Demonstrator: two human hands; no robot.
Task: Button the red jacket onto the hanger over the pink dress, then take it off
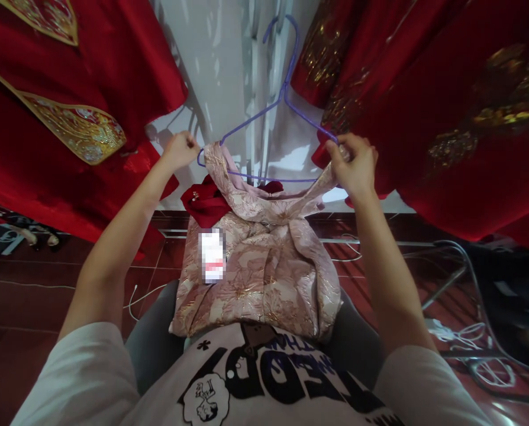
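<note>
My left hand point(181, 149) is closed in a pinch on one shoulder of the pink brocade dress point(264, 260), at the left end of the purple wire hanger point(278, 106). My right hand point(354, 164) pinches the other shoulder at the hanger's right end. The dress hangs between my hands and drapes down onto my lap, with a dark red bow point(206, 201) at its neckline and a white tag point(212, 255) on its front. Red embroidered garments point(446, 106) hang on either side.
</note>
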